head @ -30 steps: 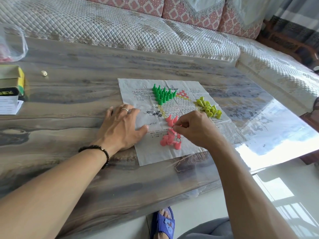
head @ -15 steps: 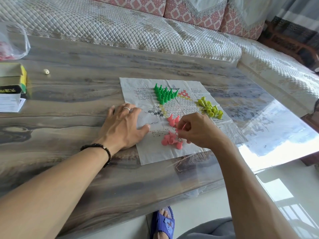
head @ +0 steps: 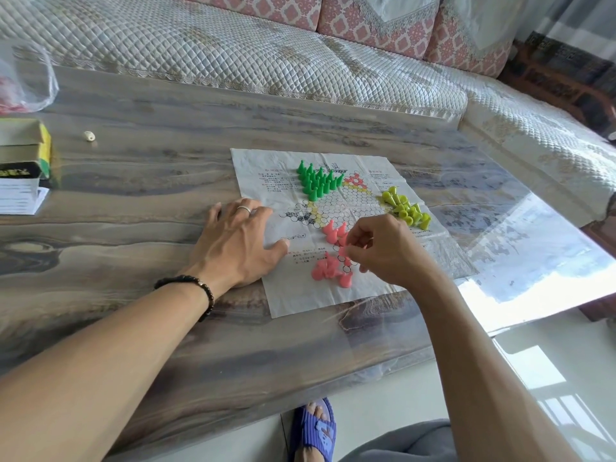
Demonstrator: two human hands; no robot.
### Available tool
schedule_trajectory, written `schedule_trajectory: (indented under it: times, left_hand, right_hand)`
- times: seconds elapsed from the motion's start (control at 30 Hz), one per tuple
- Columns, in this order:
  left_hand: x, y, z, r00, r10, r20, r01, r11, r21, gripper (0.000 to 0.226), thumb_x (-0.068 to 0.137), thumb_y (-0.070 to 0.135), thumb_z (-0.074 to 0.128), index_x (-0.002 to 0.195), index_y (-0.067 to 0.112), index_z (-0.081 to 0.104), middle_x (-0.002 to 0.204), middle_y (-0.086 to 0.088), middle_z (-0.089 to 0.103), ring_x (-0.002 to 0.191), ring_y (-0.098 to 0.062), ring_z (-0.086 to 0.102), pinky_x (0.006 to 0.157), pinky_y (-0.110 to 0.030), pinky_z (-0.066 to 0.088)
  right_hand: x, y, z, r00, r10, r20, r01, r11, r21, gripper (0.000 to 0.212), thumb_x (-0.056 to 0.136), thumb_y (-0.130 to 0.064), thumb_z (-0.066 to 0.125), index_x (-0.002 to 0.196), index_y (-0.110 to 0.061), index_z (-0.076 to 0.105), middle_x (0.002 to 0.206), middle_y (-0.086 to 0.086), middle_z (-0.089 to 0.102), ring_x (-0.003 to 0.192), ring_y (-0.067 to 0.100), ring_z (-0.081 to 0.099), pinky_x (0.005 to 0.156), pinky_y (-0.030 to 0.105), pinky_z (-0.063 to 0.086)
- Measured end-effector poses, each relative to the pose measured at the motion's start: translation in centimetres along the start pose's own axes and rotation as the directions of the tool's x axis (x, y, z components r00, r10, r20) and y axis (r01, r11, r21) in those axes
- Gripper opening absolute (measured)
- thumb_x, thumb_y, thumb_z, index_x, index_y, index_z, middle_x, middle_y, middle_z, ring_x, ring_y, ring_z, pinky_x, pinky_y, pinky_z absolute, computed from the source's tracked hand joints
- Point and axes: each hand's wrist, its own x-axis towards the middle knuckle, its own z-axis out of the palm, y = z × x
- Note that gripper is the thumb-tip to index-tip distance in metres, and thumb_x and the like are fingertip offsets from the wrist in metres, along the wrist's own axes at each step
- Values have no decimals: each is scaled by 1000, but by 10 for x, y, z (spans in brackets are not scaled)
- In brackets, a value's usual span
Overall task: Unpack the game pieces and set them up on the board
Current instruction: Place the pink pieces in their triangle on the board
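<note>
right hand (head: 383, 250) pinching one pink plastic cone piece (head: 344, 251) over the creased paper game board (head: 300, 295), near corner.
left hand (head: 238, 243) flat, fingers spread, probably pinning the sheet to the grey streaked counter (head: 133, 195). loose pink heap (head: 328, 270) sits close to the sheet's front edge; green cones (head: 316, 181) and yellow cones (head: 405, 210) well apart.

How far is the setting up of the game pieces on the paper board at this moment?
Done: the green pieces stand packed in their corner of the paper board. The yellow pieces are grouped at the right point. In hand: the right hand pinches a pink piece, while the left hand presses the sheet flat. Left: the pink heap lies unsorted; a few pink ones stand.
</note>
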Motion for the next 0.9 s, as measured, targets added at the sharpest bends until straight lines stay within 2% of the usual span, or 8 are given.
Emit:
schedule_trajectory:
  times: [0.17, 0.23, 0.33, 0.5, 0.63, 0.77, 0.87, 0.9]
  left_hand:
    - [0, 0, -1, 1000, 0, 0, 0, 1000, 5, 75, 78, 66, 32, 138, 23, 43, 145, -4, 41, 134, -22, 34, 113, -47, 18]
    - [0, 0, -1, 1000, 1, -4, -1, 1000, 6, 74, 78, 66, 32, 137, 23, 44, 144, -4, 41, 133, -22, 34, 113, -47, 19]
    - [0, 0, 0, 1000, 3, -6, -3, 1000, 8, 73, 78, 66, 32, 136, 23, 45, 144, -4, 42, 133, -22, 35, 113, -47, 19]
    - [1, -1, -1, 1000, 10, -6, -10, 1000, 17, 74, 79, 67, 31, 137, 23, 45, 143, -5, 42, 133, -22, 35, 113, -46, 20]
    - [0, -1, 0, 1000, 11, 0, -11, 1000, 17, 74, 78, 67, 31, 136, 24, 45, 143, -4, 42, 133, -22, 35, 113, -46, 19]
    - [1, -2, -1, 1000, 12, -2, -12, 1000, 15, 73, 79, 67, 31, 136, 23, 45, 143, -5, 43, 133, -23, 35, 112, -47, 20]
    - [0, -1, -1, 1000, 17, -1, -17, 1000, 13, 74, 78, 67, 30, 135, 23, 46, 142, -5, 43, 132, -23, 35, 112, -47, 20]
    - [0, -1, -1, 1000, 17, -2, -17, 1000, 13, 74, 78, 67, 30, 135, 22, 46, 142, -5, 43, 132, -23, 36, 112, -47, 20]
  right_hand:
    - [1, -1, 2, 1000, 6, 14, -5, 1000, -29, 11, 79, -14, 77, 85, -10, 68, 73, 2, 68, 61, 13, 68, 60, 31, 58]
    - [1, -1, 1, 1000, 2, 0, -2, 1000, -21, 8, 78, -10, 76, 82, -9, 69, 71, 1, 67, 58, 10, 67, 58, 33, 58]
    - [2, -3, 2, 1000, -3, -10, 3, 999, -36, 6, 80, -4, 72, 78, -9, 69, 67, -3, 66, 51, 2, 65, 54, 28, 57]
    - [6, -9, 5, 999, -20, -47, 16, 997, -74, 6, 80, -3, 70, 80, -9, 70, 70, -1, 68, 58, 6, 65, 56, 23, 56]
    - [8, -9, 7, 998, -28, -56, 23, 995, -94, 8, 81, -2, 68, 85, -7, 71, 73, 0, 68, 59, 3, 63, 52, 12, 50]
    - [8, -7, 7, 995, -50, -83, 41, 994, -100, 9, 80, -3, 69, 87, -7, 72, 75, 0, 68, 63, 5, 64, 59, 22, 57]
    - [4, -5, 2, 991, -63, -118, 52, 994, -96, 6, 80, -6, 71, 86, -9, 73, 73, -3, 67, 62, 2, 61, 57, 15, 52]
    - [2, -5, -1, 990, -66, -128, 55, 995, -87, 5, 81, -7, 71, 84, -9, 73, 71, -3, 67, 60, 3, 60, 57, 18, 52]
